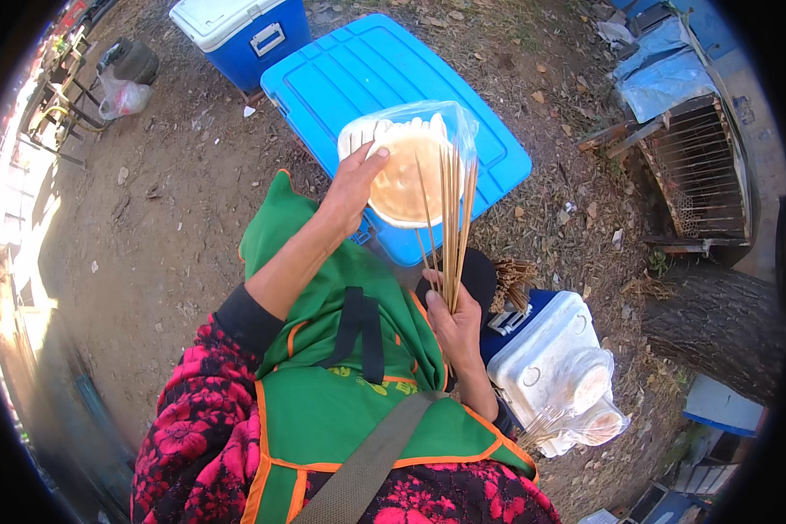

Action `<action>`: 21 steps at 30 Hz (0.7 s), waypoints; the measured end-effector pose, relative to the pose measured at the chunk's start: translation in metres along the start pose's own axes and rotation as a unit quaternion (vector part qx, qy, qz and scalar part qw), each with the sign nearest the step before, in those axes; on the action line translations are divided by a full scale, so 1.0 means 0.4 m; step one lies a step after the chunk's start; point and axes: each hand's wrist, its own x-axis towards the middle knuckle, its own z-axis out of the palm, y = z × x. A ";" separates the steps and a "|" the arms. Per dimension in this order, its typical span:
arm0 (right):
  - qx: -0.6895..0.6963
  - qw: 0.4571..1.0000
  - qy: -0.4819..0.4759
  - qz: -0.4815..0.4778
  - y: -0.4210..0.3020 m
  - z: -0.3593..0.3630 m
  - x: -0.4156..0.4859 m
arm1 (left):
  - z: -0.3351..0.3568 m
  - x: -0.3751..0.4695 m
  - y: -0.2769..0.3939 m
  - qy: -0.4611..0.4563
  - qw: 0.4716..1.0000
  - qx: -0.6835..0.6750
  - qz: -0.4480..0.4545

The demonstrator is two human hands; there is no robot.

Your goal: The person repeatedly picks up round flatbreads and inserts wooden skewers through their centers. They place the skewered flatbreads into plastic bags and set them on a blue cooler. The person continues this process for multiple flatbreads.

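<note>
My left hand (350, 190) grips a round, pale flatbread (406, 183), its thumb lying on the top face near the edge. Behind this bread, more flatbreads (357, 134) sit on edge in a clear plastic bag (462, 121) on a blue plastic lid (367, 65). A bundle of long wooden skewers (455, 236) stands up out of my right hand (455, 324), which is closed around their lower ends. One skewer (426, 196) leans away from the bundle, its tip in front of the bread. Whether that tip touches the bread, I cannot tell.
A blue cooler (245, 39) with a white lid stands beyond the blue lid. To my right, another white-lidded cooler (543, 354) bears bagged flatbreads (593, 386) and skewers (543, 426). More sticks (514, 281) stand beside it. Farther right are a rusty wire cage (701, 170) and a tree trunk (714, 327).
</note>
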 end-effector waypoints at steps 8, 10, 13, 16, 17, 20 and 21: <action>-0.005 1.000 0.006 -0.008 0.010 0.008 0.020 | -0.010 -0.004 -0.021 -0.049 0.999 0.006 0.005; -0.015 1.000 0.004 0.007 0.008 0.007 0.025 | -0.013 -0.003 -0.029 -0.051 0.999 0.003 0.003; -0.021 1.000 0.008 -0.011 0.004 0.013 0.036 | -0.012 -0.003 -0.035 -0.047 0.999 0.010 -0.003; -0.019 1.000 0.003 -0.006 -0.003 0.018 0.047 | -0.004 -0.013 -0.035 -0.051 0.999 0.014 -0.011; -0.017 1.000 0.006 -0.014 -0.005 0.020 0.050 | 0.000 -0.019 -0.036 -0.058 0.998 0.007 -0.013; -0.009 1.000 0.013 -0.017 -0.009 0.027 0.058 | 0.008 -0.030 -0.037 -0.063 0.998 -0.003 -0.016; -0.008 1.000 0.015 -0.019 -0.009 0.029 0.061 | 0.009 -0.033 -0.038 -0.065 0.998 0.004 -0.013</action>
